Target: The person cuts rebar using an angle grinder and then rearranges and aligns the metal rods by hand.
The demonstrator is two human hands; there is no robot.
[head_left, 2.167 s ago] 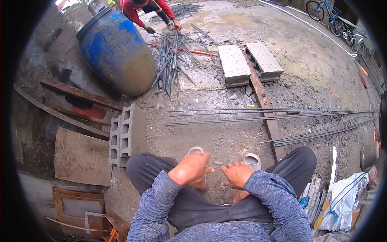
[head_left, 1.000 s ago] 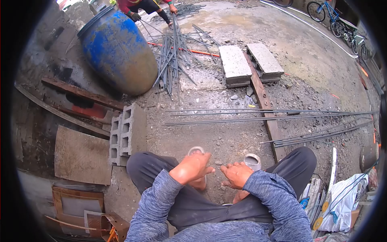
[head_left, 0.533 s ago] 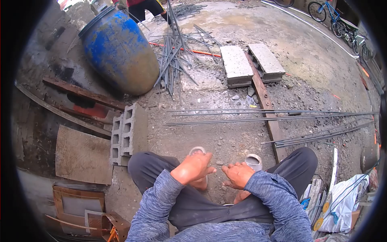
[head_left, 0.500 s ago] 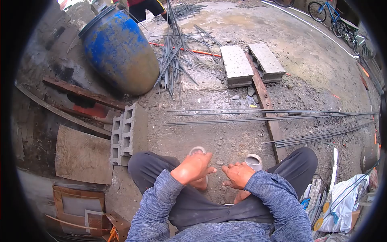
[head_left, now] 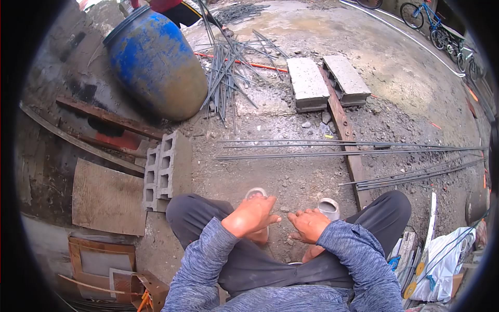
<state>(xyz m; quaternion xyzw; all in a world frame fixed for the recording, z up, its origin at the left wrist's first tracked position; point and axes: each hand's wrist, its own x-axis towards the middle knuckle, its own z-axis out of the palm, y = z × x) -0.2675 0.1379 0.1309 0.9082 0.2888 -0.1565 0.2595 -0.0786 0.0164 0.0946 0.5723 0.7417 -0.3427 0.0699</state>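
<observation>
In the head view my left hand point(head_left: 251, 215) hangs in front of my left knee, palm down, with nothing in it and its fingers loosely stretched. My right hand point(head_left: 310, 224) is a short gap to the right, fingers loosely apart and holding nothing. Both wrists come out of blue-grey sleeves point(head_left: 349, 249) that rest over my dark trousers point(head_left: 280, 268). Below the hands are my feet, with one slipper point(head_left: 328, 208) beyond the right hand. Thin steel bars point(head_left: 291, 155) lie across the ground in front, apart from both hands.
A blue barrel point(head_left: 156, 67) stands at the upper left near a heap of cut rebar point(head_left: 226, 73). Hollow blocks point(head_left: 169, 166) are stacked left; two more blocks point(head_left: 307, 83) lie by a wooden plank point(head_left: 340, 125). Another person point(head_left: 183, 13) works behind the barrel. A white sack point(head_left: 442, 260) lies right.
The other person has bent lower and shifted behind the barrel. My hands have stayed almost still; the view has shifted slightly.
</observation>
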